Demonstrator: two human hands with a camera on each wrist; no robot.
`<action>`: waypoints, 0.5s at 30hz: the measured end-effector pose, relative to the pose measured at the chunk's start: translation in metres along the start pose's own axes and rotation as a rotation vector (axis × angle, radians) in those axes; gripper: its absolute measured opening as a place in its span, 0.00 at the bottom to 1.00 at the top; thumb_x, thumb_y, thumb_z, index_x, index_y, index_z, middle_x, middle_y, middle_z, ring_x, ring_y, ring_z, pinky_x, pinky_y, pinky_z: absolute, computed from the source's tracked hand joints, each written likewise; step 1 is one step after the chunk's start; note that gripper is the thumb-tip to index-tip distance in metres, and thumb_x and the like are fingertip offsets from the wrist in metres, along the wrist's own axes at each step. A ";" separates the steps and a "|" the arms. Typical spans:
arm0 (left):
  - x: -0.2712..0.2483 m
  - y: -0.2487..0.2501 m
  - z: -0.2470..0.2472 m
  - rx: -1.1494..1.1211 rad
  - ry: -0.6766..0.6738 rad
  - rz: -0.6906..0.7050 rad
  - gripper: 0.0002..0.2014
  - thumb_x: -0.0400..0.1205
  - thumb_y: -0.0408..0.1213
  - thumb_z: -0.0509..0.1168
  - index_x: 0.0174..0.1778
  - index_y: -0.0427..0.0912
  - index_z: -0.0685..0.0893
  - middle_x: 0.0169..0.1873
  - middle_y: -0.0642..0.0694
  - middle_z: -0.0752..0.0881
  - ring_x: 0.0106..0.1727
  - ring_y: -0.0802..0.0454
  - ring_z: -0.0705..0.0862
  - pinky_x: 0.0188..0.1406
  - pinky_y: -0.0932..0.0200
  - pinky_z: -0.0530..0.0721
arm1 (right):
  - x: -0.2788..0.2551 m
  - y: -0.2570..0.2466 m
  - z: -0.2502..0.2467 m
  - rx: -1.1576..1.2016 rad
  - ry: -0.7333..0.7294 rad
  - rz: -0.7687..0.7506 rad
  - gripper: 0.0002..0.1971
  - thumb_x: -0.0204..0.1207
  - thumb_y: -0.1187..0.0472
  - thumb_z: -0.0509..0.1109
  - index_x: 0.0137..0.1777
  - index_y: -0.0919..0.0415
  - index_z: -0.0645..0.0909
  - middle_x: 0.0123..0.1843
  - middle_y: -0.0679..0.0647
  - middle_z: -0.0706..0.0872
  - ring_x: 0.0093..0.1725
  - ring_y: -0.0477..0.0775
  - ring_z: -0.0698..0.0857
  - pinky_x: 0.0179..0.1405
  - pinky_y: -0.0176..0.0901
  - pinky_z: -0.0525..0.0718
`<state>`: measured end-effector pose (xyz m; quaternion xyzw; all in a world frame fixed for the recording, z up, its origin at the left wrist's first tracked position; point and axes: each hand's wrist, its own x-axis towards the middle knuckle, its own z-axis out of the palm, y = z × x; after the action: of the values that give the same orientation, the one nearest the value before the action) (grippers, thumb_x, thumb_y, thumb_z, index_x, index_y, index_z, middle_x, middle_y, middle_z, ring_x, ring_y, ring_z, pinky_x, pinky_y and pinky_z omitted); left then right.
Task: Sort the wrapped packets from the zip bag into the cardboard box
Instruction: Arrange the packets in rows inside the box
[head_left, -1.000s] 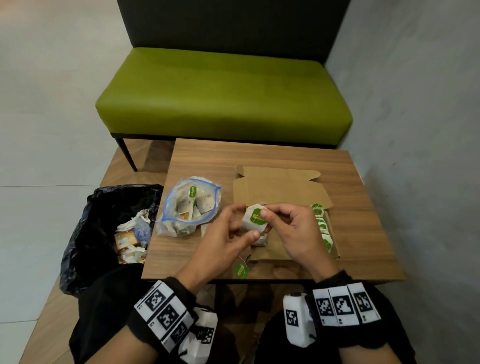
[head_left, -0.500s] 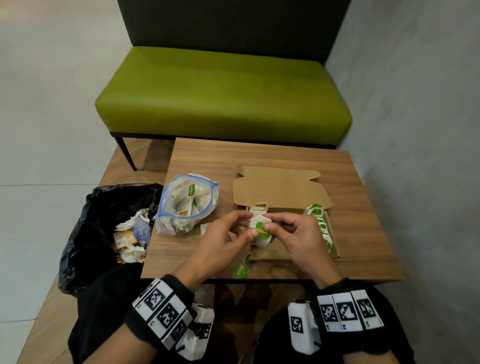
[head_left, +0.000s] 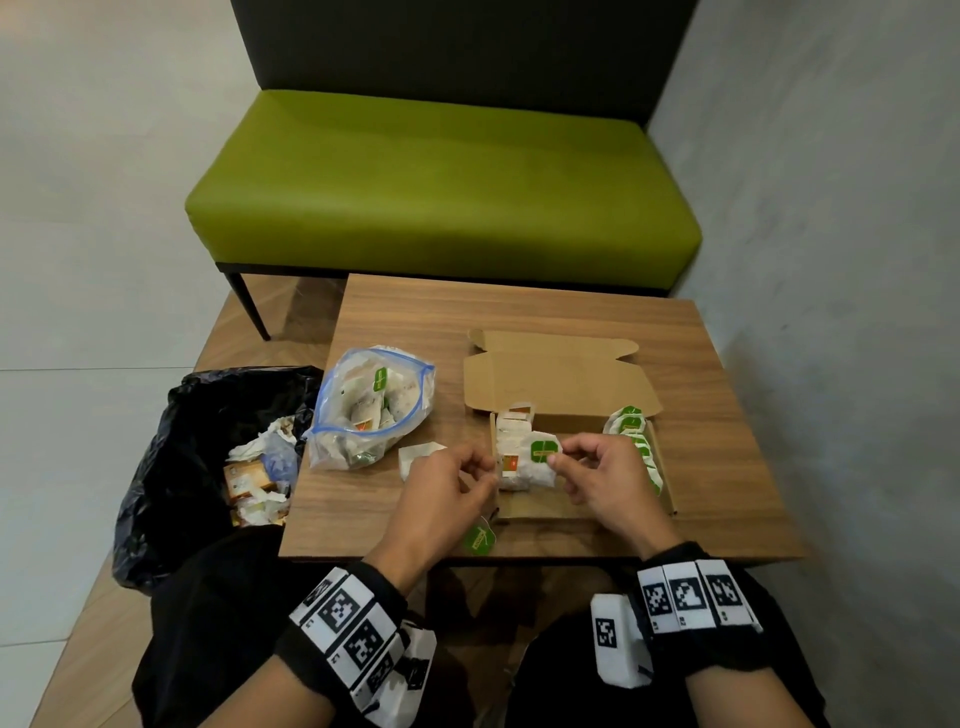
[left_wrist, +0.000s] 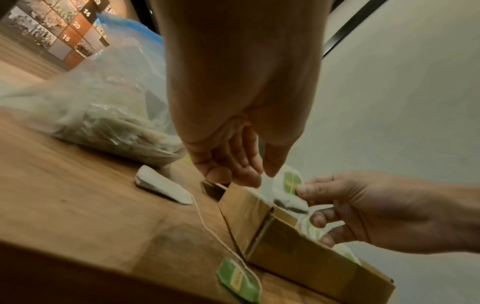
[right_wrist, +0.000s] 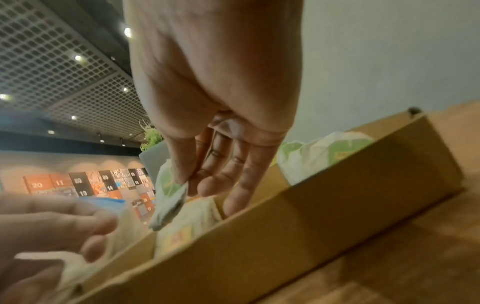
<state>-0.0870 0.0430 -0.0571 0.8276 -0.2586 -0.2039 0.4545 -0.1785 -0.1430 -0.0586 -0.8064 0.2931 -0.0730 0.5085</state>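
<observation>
head view: bin bag (head_left: 171, 467) beside table (head_left: 727, 415)

A big public hall is being shown by a green bench (head_left: 441, 176), grid ceiling (right_wrist: 59, 67) and numbered picture wall (right_wrist: 85, 183)

Wood-grain table (head_left: 519, 322), matt brown with fine streaks. Plain brown cardboard box (head_left: 561, 379), dull and unprinted, raw creases at the flaps. Clear glossy plastic zip bag (head_left: 371, 410), crinkled, with a blue seal strip. White paper packet (head_left: 537, 460), soft and wrinkled, with a green printed label. Thin white string and green paper tag (head_left: 479, 539) at the table edge. Shiny black plastic bin bag (head_left: 171, 467), heavily creased, with crumpled paper inside. Smooth green upholstered bench (head_left: 441, 182), faint sheen. Matt black cloth sleeves. Grey matt wall, slightly mottled.
</observation>
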 end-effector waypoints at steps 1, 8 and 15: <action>-0.001 -0.003 0.000 0.034 -0.012 -0.002 0.03 0.80 0.38 0.71 0.47 0.51 0.86 0.36 0.57 0.87 0.29 0.70 0.81 0.30 0.76 0.76 | 0.001 0.004 -0.002 -0.008 0.006 0.016 0.09 0.76 0.63 0.78 0.37 0.49 0.88 0.26 0.45 0.86 0.29 0.47 0.83 0.32 0.47 0.83; -0.003 -0.010 0.003 0.164 -0.090 0.007 0.09 0.79 0.45 0.72 0.53 0.54 0.83 0.39 0.58 0.86 0.34 0.63 0.84 0.41 0.62 0.85 | -0.013 -0.003 -0.030 -0.034 0.025 0.004 0.07 0.77 0.63 0.77 0.43 0.48 0.88 0.31 0.51 0.88 0.30 0.46 0.84 0.25 0.45 0.84; -0.003 -0.008 0.004 0.222 -0.145 0.043 0.13 0.81 0.49 0.70 0.61 0.58 0.81 0.41 0.60 0.85 0.38 0.64 0.84 0.43 0.60 0.86 | -0.020 0.023 -0.113 -0.249 0.095 0.084 0.10 0.72 0.64 0.80 0.39 0.45 0.87 0.34 0.45 0.92 0.38 0.47 0.89 0.37 0.45 0.83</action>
<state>-0.0896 0.0454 -0.0661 0.8503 -0.3292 -0.2236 0.3445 -0.2509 -0.2270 -0.0221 -0.8461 0.3569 -0.0528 0.3925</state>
